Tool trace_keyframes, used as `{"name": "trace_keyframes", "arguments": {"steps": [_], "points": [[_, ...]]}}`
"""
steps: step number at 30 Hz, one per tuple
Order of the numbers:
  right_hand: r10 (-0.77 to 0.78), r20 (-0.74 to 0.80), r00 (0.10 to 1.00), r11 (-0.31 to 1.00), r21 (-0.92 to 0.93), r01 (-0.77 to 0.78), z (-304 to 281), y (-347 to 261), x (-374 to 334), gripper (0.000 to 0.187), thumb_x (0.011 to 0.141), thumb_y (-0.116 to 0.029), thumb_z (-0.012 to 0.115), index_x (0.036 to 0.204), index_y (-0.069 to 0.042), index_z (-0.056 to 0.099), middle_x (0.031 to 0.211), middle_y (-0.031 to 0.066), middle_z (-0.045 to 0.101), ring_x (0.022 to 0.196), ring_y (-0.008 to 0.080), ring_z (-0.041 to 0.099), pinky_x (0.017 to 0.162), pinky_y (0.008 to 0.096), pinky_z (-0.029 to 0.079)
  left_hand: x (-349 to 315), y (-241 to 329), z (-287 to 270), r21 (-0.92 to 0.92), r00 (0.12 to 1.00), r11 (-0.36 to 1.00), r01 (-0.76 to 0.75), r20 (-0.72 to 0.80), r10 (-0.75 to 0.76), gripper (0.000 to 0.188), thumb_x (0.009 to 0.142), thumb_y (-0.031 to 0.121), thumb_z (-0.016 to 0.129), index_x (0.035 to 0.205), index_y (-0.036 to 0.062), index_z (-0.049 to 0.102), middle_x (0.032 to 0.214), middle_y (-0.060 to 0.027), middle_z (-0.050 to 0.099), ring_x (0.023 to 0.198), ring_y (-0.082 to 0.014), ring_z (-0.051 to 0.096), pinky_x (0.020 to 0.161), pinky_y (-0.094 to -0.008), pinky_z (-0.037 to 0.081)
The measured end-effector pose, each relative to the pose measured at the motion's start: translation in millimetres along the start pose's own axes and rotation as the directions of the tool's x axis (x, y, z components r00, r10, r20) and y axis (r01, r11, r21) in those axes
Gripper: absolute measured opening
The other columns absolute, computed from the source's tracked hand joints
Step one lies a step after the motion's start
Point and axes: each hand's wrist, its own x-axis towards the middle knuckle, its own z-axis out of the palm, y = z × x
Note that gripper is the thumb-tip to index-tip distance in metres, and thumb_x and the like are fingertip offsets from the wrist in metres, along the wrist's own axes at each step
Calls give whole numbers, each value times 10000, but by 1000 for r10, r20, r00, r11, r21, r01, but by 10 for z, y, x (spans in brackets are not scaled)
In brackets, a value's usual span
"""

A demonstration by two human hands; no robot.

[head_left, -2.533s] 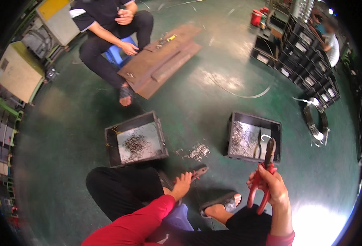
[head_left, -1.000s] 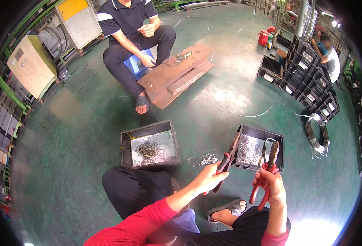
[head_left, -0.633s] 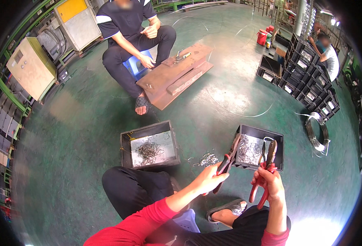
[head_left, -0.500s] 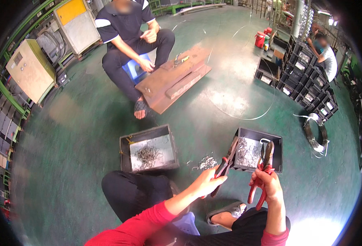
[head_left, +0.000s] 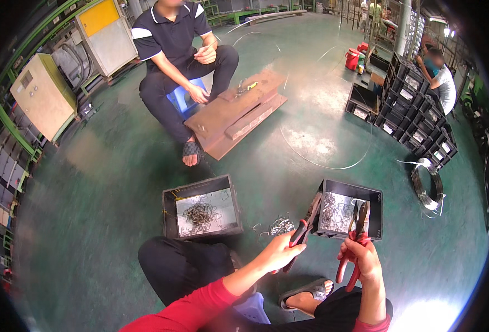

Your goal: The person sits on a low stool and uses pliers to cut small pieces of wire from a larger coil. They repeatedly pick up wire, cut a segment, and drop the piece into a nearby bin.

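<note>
My left hand [head_left: 278, 253] is closed around a pair of pliers [head_left: 298, 235] with red and black handles, its long jaws pointing up beside the right-hand box. In my right hand [head_left: 366, 259] are red-handled pliers [head_left: 361, 221], held upright over that box's near edge. A small pale bent wire [head_left: 355, 201] shows at their jaw tips; whether they grip it I cannot tell. The black box [head_left: 378, 213] holds many small metal wire pieces. Between the boxes lies a loose pile of shiny metal pieces [head_left: 282, 226] on the floor.
Another black box [head_left: 170, 216] with a heap of wire hooks stands at left. Opposite, a person [head_left: 172, 41] sits on a blue stool behind a rusty steel beam [head_left: 239, 119]. At right are a wire coil [head_left: 428, 185] and stacked black crates [head_left: 410, 105]; a wire loop curves across the floor.
The scene has shifted slightly downward in the view. The right pliers' jaws look a little farther apart. Both hands keep their pliers in nearly the same place.
</note>
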Motion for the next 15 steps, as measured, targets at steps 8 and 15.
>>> {"name": "trace_keyframes", "arguments": {"steps": [8, 15], "points": [[-4, -1, 1000, 1000, -11, 4, -29, 22, 23, 135, 897, -127, 587, 965, -19, 543, 773, 73, 618, 680, 205, 628, 644, 330, 509, -7, 29, 38, -1, 990, 997, 77, 118, -76, 366, 938, 175, 591, 1287, 99, 517, 754, 40, 502, 595, -63, 456, 514, -250, 392], [3, -10, 1000, 1000, 2, -3, -26, 22, 15, 142, 900, -123, 584, 981, -17, 536, 776, 73, 615, 679, 203, 626, 645, 326, 504, 39, -109, 100, -18, 989, 998, 64, 135, -61, 398, 934, 134, 593, 1315, 73, 497, 816, 46, 487, 745, -64, 448, 663, -239, 401]]}}
